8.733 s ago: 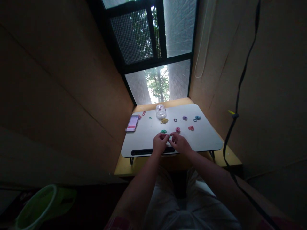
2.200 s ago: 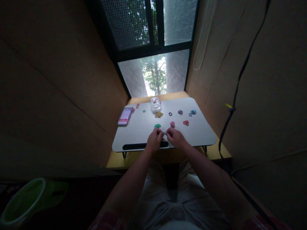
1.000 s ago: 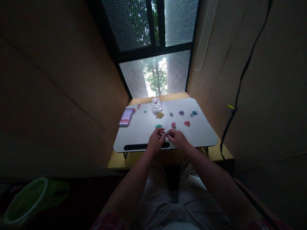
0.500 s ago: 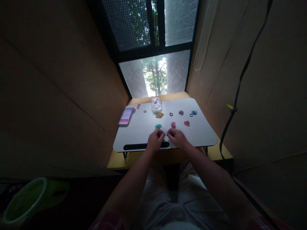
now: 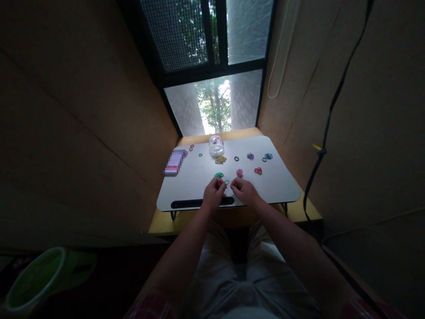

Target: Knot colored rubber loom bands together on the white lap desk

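Note:
Between the thumb and finger of my left hand [image 5: 215, 192] is a small light-green hair tie [image 5: 227, 182], its loop standing out to the right. My right hand [image 5: 245, 190] is a short gap away, fingertips drawn together, with nothing visible in them. Just beyond my left fingers lies a pile of green hair ties [image 5: 218, 175]. A pink bunch [image 5: 239, 173] sits beyond my right fingers, and a red bunch [image 5: 258, 170] is to its right. Farther back are a yellow pile [image 5: 221, 160], a single dark hair tie [image 5: 236, 158], a purple bunch [image 5: 250, 156] and a blue bunch [image 5: 268, 156].
A clear plastic jar [image 5: 216, 147] stands at the back of the white folding table [image 5: 186, 186]. On the left lies a phone with a blurred screen [image 5: 174, 162]. A black slot [image 5: 186, 204] runs along the front edge. A cord [image 5: 332, 106] hangs at right.
My hands have come slightly apart. The green hair tie, earlier stretched between both hands, now shows as a loose loop in my left fingers only.

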The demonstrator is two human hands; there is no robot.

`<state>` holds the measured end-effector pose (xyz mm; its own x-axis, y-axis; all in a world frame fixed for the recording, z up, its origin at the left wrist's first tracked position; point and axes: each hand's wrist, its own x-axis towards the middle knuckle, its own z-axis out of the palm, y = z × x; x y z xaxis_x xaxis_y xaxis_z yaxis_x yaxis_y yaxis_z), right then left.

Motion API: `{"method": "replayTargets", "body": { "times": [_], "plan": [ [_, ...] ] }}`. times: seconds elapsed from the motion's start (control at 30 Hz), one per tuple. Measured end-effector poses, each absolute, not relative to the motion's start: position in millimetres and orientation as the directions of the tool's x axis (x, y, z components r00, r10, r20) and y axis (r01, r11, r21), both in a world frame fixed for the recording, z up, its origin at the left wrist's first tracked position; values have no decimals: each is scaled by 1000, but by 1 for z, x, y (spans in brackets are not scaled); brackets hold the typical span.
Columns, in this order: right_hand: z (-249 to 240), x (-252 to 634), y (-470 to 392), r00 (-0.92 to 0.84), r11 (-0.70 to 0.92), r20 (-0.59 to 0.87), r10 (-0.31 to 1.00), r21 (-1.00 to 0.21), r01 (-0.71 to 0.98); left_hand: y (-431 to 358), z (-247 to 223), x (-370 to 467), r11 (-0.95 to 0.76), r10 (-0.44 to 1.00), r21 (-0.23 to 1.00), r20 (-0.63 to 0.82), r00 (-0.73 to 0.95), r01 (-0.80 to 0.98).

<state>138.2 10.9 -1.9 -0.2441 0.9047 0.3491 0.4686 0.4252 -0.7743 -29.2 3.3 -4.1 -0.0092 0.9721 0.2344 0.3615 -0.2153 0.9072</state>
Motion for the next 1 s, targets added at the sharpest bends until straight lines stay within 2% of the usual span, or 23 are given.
{"method": "replayTargets", "body": {
  "times": [0.23,0.53,1.0],
  "plan": [
    [-3,137,12,-225,404,339,914,-812,421,1,-3,-30,-238,970,883,240,47,404],
    [1,138,12,-268,437,347,899,-758,484,-2,6,-29,-282,959,847,269,93,451],
    [1,139,11,-281,454,360,890,-757,469,2,-2,-30,-242,970,893,234,68,379]
  ]
}}
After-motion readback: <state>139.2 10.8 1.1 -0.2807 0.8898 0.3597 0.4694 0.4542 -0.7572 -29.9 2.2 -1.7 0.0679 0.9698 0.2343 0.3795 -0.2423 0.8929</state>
